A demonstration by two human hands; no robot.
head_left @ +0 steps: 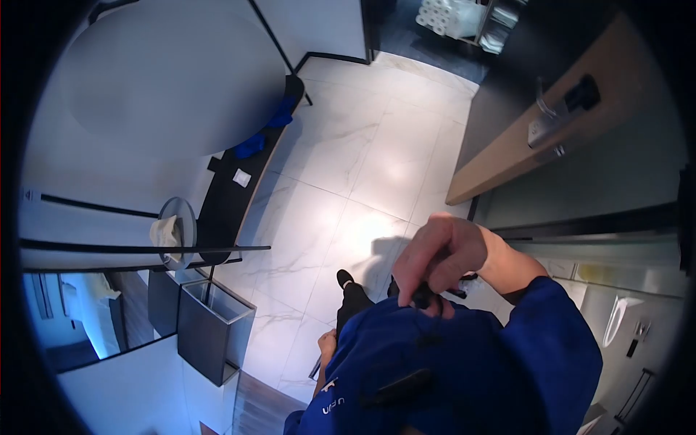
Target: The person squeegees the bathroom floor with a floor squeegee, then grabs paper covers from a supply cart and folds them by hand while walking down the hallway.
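Note:
My right hand [446, 250] is raised in front of the chest of a blue shirt [464, 362]. Its fingers are pinched on a small black object [420, 295] close to the shirt; its kind does not show. My left hand [328, 342] hangs low beside the body, fingers curled closed. Just below it a dark, flat-edged object [315, 367] shows in part, and I cannot make out whether the hand holds it. A dark elongated shape [397, 386] lies against the shirt front.
A dark bench [235, 192] along the left wall bears blue cloth [250, 147] and a white packet [242, 177]. Near it are a round tray [187, 232] and grey bin-like box [210, 333]. An open wooden door [565, 109] stands right. Toilet rolls [438, 14] fill a far shelf.

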